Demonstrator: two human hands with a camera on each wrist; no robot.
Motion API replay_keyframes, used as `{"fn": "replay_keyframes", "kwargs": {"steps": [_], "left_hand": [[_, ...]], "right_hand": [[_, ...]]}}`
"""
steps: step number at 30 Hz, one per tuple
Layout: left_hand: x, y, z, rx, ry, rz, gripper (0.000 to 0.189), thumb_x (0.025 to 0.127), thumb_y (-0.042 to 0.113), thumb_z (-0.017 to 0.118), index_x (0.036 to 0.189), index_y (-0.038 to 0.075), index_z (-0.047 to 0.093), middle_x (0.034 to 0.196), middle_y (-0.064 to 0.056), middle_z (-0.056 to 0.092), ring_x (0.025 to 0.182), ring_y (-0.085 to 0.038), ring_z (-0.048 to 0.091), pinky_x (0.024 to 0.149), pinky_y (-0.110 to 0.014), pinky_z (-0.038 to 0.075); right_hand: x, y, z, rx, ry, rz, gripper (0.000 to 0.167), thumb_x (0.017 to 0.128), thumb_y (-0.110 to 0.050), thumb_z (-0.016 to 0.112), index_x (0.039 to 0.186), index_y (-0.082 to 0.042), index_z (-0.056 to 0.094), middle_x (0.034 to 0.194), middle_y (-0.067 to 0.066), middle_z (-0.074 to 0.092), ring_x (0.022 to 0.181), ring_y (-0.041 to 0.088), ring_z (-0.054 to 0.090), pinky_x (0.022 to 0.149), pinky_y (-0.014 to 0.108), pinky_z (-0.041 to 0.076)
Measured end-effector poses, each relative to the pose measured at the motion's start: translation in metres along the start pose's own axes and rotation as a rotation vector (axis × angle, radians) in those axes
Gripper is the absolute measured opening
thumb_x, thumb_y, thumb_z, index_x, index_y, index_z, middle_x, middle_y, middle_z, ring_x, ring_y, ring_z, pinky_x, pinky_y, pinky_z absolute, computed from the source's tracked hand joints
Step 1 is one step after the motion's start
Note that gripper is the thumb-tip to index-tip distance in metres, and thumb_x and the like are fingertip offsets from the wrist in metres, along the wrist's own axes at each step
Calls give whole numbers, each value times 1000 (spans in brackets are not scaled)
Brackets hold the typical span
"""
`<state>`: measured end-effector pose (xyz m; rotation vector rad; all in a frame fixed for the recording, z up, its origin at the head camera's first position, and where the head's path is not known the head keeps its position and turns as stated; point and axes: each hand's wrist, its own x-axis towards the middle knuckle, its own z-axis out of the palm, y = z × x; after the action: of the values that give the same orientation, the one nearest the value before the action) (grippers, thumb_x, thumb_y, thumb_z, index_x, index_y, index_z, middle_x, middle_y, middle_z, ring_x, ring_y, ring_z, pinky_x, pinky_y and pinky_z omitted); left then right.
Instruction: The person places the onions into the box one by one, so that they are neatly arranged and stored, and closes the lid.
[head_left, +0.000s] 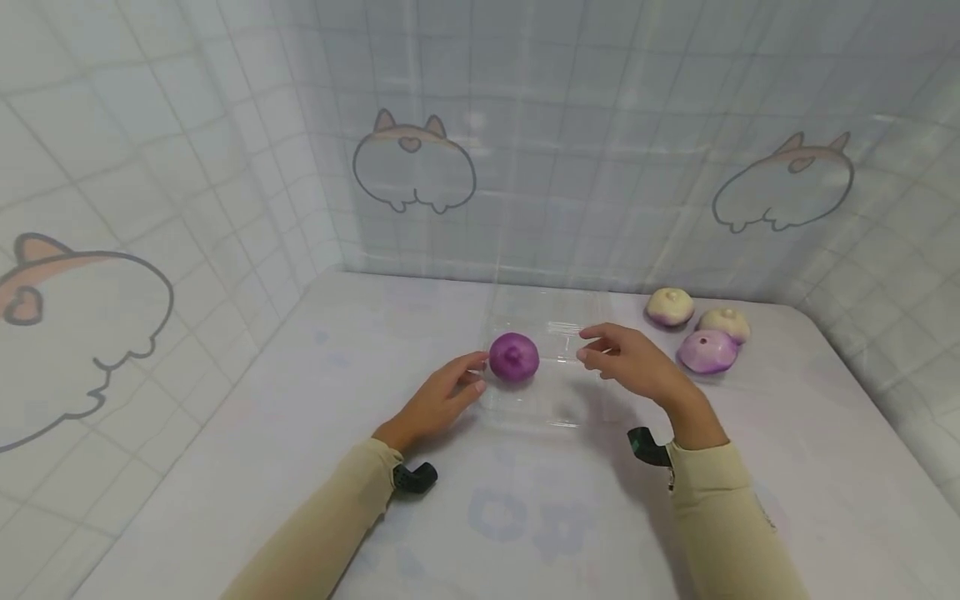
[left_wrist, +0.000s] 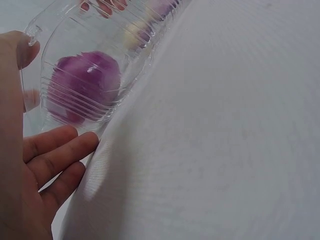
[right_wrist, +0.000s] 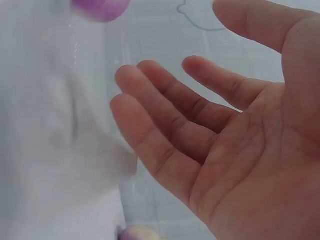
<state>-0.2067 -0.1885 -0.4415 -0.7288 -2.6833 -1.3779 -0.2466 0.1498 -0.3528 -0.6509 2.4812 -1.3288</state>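
Note:
A clear plastic box (head_left: 564, 408) stands on the table, and a purple onion (head_left: 513, 357) sits inside it near its left wall. Beside that wall is my left hand (head_left: 442, 398), thumb apart from the fingers. In the left wrist view the thumb is close to the rim and the nearly straight fingers (left_wrist: 62, 155) lie right at the box's lower side. Over the box's right side hovers my right hand (head_left: 633, 362), holding nothing. Its fingers (right_wrist: 165, 135) are loosely bent and spread in the right wrist view.
Right of the box, by the back wall, lie a cream-and-purple onion-like vegetable (head_left: 670, 307), a second cream one (head_left: 726, 322) and a pale purple one (head_left: 707, 352) overlapping it. White tiled-pattern sheeting (head_left: 540, 217) rises behind and on both sides of the table (head_left: 360, 333).

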Motion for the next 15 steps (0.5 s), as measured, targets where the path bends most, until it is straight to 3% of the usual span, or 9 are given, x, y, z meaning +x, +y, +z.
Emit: {"fn": "replay_keyframes", "kwargs": {"steps": [5,10,15], "left_hand": [[0,0,-1,-6,-6,-9,52,104,29,55,152,16,41,139,-8,56,118,-19,59,104,-46,45],[0,0,-1,-9,-5,-5,52,104,29,55,152,15,41,139,-9,56,118,-20,60,104,-46,45],[0,0,-1,-1,-12,-9,52,104,30,55,152,15,41,139,-9,56,117,-20,60,104,-45,45]], "right_hand": [[-4,8,-6,75,60,6,44,101,-28,62,134,1,54,114,22,67,106,39,65,84,37,57],[-13,17,-14,120,173,-4,38,103,-21,58,133,1,55,115,22,67,101,26,69,81,33,58],[-26,30,-23,147,214,28,39,104,-19,54,135,5,51,118,28,65,98,18,69,81,31,58]]}}
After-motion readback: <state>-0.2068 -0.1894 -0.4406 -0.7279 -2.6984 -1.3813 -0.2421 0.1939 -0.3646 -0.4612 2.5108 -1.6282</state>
